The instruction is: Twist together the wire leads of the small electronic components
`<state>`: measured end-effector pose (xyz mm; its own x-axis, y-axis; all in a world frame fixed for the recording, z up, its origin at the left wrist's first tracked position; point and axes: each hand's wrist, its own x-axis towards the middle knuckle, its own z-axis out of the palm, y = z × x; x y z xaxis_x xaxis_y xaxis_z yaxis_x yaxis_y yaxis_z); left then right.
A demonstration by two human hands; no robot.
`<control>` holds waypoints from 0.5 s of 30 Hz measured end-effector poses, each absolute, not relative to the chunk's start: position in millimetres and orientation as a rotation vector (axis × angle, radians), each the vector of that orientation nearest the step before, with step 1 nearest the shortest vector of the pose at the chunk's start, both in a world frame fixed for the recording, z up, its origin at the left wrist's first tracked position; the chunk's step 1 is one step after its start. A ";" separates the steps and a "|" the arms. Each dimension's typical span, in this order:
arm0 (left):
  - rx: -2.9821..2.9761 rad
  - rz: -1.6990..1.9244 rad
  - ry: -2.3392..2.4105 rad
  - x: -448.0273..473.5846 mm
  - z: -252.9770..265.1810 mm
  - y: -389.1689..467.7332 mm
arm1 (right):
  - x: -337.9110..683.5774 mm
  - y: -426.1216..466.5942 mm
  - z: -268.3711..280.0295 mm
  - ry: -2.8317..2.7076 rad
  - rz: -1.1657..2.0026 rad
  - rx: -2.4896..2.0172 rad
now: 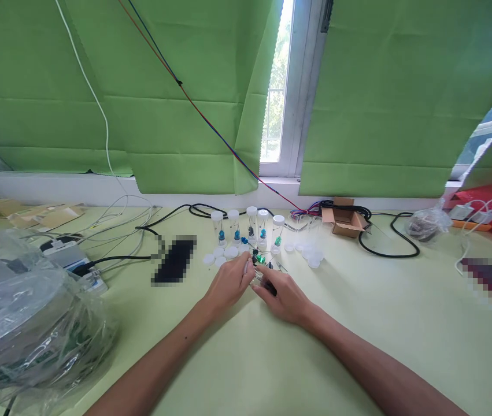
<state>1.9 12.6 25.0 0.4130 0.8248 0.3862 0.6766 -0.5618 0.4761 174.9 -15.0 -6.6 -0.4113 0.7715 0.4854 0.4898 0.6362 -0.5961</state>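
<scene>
Near the middle of the table, my left hand (229,282) is closed in a pinch, its thumb and index finger pressed together; a pale, clear bit shows there, too small to name. Facing it, my right hand (284,296) has its index finger stretched toward the left fingertips and its thumb apart. Between the hands lies something clear and tube-like, partly hidden. Just beyond the fingertips is a cluster of small green pieces (261,259) with dark and blue ones. Behind stand several clear tubes with white caps, among them one with a green piece inside (277,234) and one with blue (221,230).
White round caps (208,260) lie left of the tubes, translucent ones (314,258) to the right. A small cardboard box (345,221) and black cables (388,256) sit farther right. A plastic-wrapped spool (24,312) fills the left side, near a blurred dark rectangle (175,260).
</scene>
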 end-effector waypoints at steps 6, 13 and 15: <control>2.353 0.951 1.363 4.8 23.5 9.6 | 175.0 -14.6 -6.2 -2.064 0.479 -0.982; 2.174 1.187 1.385 10.1 30.7 2.5 | 175.8 -10.8 -3.1 -1.903 0.555 -1.027; 2.090 1.267 1.401 10.1 33.5 0.5 | 176.9 -10.2 0.0 -1.816 0.617 -1.028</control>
<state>10.1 0.5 33.5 0.1238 0.8621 0.4915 0.5752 -0.4659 0.6724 176.9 -10.2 0.0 -0.2189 0.8518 0.4758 0.3856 0.5235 -0.7598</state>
